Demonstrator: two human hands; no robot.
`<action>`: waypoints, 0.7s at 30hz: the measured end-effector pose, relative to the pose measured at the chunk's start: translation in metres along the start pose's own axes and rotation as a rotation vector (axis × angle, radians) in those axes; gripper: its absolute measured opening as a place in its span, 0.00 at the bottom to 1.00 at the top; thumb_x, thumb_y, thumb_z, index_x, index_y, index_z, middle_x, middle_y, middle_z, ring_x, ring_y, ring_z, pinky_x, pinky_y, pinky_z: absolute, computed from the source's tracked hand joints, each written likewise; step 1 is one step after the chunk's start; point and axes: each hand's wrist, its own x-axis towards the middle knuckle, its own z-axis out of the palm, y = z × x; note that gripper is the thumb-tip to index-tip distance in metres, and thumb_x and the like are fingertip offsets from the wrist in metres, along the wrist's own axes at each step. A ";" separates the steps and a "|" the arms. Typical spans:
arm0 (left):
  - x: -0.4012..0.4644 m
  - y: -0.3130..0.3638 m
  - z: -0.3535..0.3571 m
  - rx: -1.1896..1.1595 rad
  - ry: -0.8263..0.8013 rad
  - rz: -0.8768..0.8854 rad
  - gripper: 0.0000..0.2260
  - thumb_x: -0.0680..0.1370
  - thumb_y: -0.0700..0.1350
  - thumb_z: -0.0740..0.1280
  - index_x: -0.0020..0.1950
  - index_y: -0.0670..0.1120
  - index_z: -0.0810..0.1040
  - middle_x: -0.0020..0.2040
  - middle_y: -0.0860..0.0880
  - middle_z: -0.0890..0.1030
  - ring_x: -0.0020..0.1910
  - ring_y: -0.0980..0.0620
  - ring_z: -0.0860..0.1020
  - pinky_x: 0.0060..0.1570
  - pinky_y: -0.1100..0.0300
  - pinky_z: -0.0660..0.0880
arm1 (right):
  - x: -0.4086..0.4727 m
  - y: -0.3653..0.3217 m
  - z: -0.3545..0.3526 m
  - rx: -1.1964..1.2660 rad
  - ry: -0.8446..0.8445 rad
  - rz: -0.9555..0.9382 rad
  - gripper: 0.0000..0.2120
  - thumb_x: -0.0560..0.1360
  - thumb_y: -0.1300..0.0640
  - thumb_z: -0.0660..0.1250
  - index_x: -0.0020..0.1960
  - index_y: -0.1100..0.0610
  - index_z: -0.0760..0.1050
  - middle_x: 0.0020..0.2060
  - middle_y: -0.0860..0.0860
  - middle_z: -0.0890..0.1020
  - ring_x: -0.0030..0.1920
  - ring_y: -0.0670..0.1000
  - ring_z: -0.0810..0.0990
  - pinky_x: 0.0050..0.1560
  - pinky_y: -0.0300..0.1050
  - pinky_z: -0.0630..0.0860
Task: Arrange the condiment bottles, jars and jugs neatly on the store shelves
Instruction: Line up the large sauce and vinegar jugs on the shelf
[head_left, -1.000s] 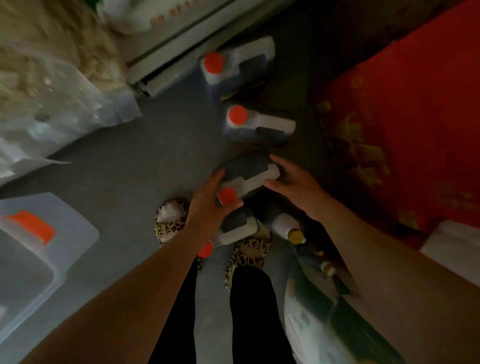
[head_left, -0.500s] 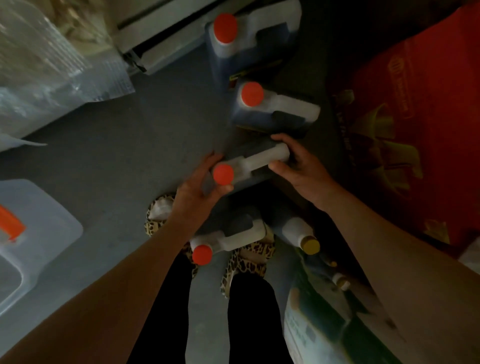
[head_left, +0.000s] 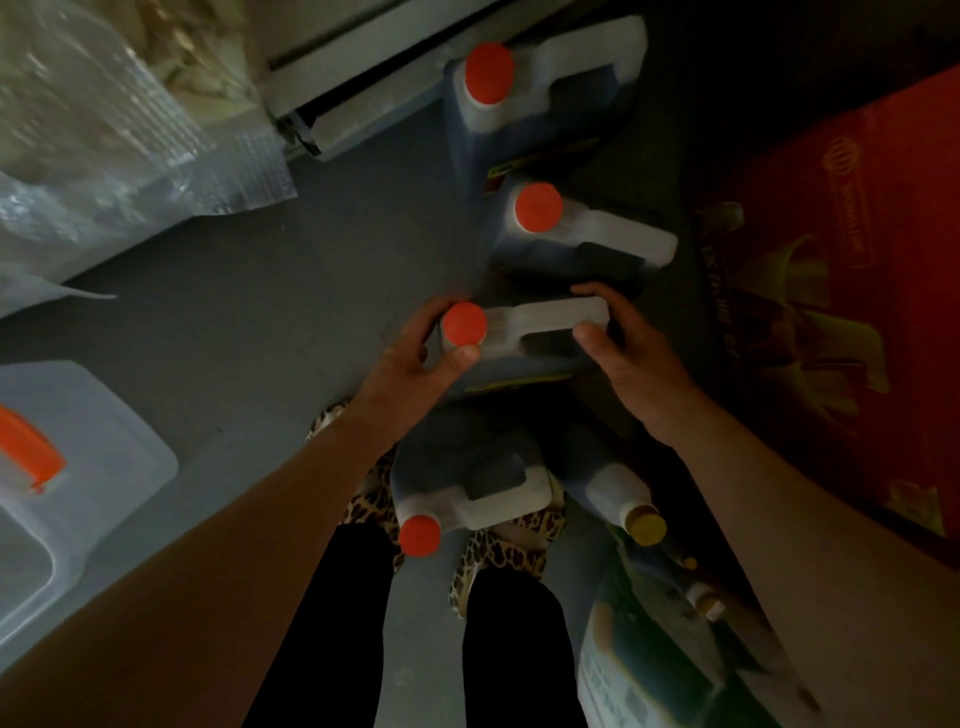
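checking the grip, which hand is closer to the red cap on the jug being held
Left. The left hand wraps the neck of the held jug, thumb just under its red cap. The right hand grips the handle end, away from the cap.

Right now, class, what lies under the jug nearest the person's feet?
Leopard-print shoes show beneath the nearest jug. The jug hides the toes and the floor below.

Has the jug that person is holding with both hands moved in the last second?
Yes. The held jug has shifted away from the jug at the feet, closer to the next jug in the row.
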 end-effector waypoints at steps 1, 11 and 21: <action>0.003 0.000 0.000 -0.016 0.009 -0.011 0.22 0.76 0.50 0.67 0.69 0.55 0.68 0.65 0.57 0.74 0.65 0.62 0.71 0.65 0.63 0.69 | 0.000 0.000 0.002 0.008 0.026 -0.010 0.18 0.76 0.40 0.67 0.65 0.35 0.72 0.55 0.30 0.79 0.57 0.31 0.77 0.49 0.24 0.74; 0.024 0.012 -0.013 0.053 0.070 -0.056 0.18 0.79 0.47 0.70 0.67 0.59 0.73 0.59 0.62 0.77 0.56 0.69 0.74 0.53 0.80 0.66 | 0.006 -0.012 0.011 -0.001 0.158 -0.063 0.11 0.79 0.44 0.66 0.61 0.39 0.74 0.54 0.37 0.80 0.56 0.34 0.78 0.49 0.26 0.74; 0.034 0.012 -0.018 0.045 -0.012 -0.045 0.17 0.80 0.45 0.67 0.67 0.54 0.69 0.58 0.58 0.75 0.59 0.62 0.73 0.52 0.76 0.67 | 0.014 -0.013 0.012 0.036 0.149 -0.019 0.16 0.75 0.42 0.67 0.63 0.41 0.74 0.53 0.37 0.81 0.54 0.34 0.79 0.47 0.28 0.76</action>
